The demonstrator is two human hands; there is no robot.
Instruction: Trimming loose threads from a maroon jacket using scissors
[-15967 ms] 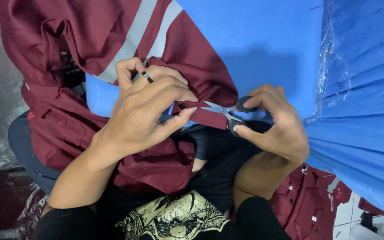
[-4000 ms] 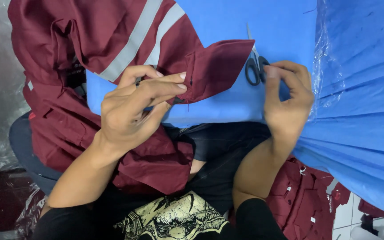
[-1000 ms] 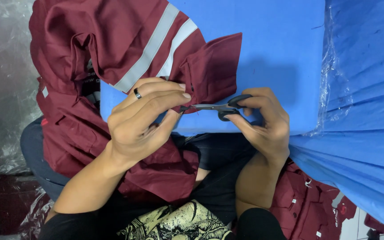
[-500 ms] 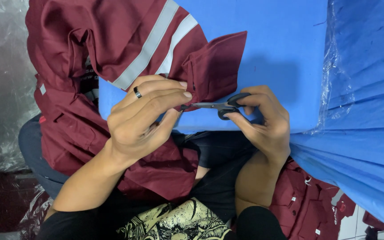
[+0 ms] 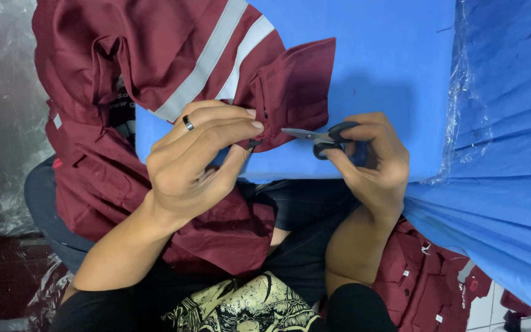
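Maroon cloth garment with grey reflective stripes (image 5: 155, 55): we pinch its edge in our left hand (image 5: 198, 160), fingers closed, while our right hand (image 5: 373, 163) grips small black-handled scissors (image 5: 321, 136).

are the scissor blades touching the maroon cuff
Apart. The head view shows blue surface between the tips of the scissors and the cuff.

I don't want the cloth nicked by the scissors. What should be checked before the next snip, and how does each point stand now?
1. Left hand pinches the maroon garment at its edge: ok.
2. Right hand has a grip on the scissors by the dark handles: ok.
3. Blades point at the pinched spot: ok.
4. Blade tips clear of the left fingertips: ok, a small gap shows.
5. Loose thread at the edge to cut: cannot tell.
6. Garment rests on the blue surface: ok.
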